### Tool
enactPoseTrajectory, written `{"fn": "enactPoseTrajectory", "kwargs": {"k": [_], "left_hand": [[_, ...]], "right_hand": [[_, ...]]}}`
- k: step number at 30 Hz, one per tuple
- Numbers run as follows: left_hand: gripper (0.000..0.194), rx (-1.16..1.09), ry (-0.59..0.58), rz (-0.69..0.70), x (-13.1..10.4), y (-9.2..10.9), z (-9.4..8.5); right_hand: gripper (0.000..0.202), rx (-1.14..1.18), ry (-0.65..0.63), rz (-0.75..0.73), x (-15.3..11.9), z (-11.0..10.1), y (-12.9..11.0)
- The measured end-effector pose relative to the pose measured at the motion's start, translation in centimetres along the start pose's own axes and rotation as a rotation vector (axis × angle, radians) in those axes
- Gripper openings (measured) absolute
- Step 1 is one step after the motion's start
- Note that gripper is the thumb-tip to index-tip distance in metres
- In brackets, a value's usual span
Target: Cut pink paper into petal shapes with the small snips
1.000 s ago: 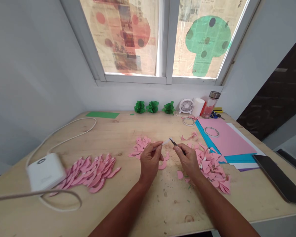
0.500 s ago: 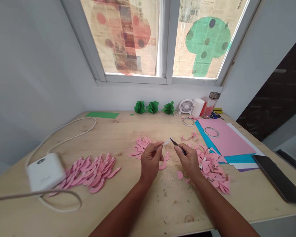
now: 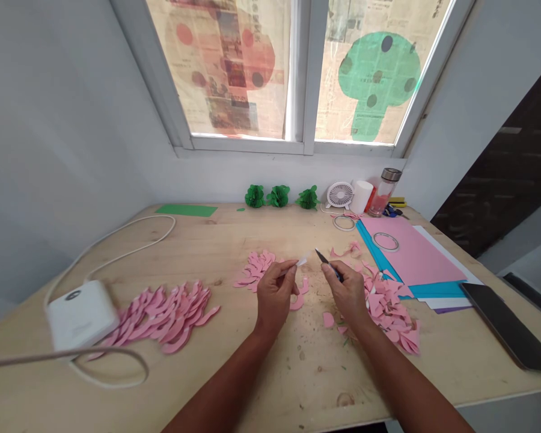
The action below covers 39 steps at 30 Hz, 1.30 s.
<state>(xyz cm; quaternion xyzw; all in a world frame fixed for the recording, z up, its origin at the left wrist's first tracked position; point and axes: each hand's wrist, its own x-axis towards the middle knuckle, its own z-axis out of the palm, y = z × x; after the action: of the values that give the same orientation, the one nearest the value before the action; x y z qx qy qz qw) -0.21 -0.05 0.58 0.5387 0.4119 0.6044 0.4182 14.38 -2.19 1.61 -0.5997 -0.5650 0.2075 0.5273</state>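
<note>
Across the lower part of the view stretched the wooden counter [image 3: 162,391], with a covered window [image 3: 310,78] behind it. Two bare forearms reached in from the near edge: the left forearm [image 3: 220,385] slanted up to the right, the right forearm [image 3: 406,373] up to the left, so that they converged toward the hands.

On the right lay stacked coloured sheets [image 3: 424,252], and nearer the edge a flat black slab [image 3: 505,325]. At the left, a long pile of curved pink pieces [image 3: 175,313] spread beside a white box [image 3: 82,316]; pink scraps [image 3: 390,313] were heaped just right of the right wrist.

The left hand [image 3: 274,294] was raised over the middle of the counter, its fingers curled and pinched together. Level with it and a little apart, the right hand [image 3: 347,294] angled inward, its fingers closed around a slim dark tool [image 3: 323,258], whose tip pointed up and left. A small pink cluster [image 3: 255,267] lay behind the left hand, and a hooked pink piece [image 3: 298,302] beside it. Smallest was the white slip [image 3: 302,261] gripped in the left fingertips, just short of the tool and not touching it.
</note>
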Motion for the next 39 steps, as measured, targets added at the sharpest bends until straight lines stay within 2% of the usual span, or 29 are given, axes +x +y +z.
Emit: {"fn": "enactPoseTrajectory", "kwargs": {"k": [6, 15, 24, 39], "left_hand": [[0.021, -0.031, 0.027, -0.009, 0.07, 0.0, 0.03], [0.022, -0.08, -0.038, -0.023, -0.21, 0.45, 0.25], [0.02, -0.075, -0.086, -0.051, -0.32, 0.71, 0.29], [0.02, -0.089, -0.1, -0.082, -0.31, 0.9, 0.28]], "right_hand": [[0.035, 0.01, -0.036, 0.006, 0.34, -0.2, 0.44], [0.036, 0.04, -0.13, -0.029, 0.02, 0.12, 0.33], [0.035, 0.052, -0.133, -0.043, -0.06, 0.03, 0.15], [0.035, 0.066, -0.144, -0.043, -0.04, -0.08, -0.39]]}}
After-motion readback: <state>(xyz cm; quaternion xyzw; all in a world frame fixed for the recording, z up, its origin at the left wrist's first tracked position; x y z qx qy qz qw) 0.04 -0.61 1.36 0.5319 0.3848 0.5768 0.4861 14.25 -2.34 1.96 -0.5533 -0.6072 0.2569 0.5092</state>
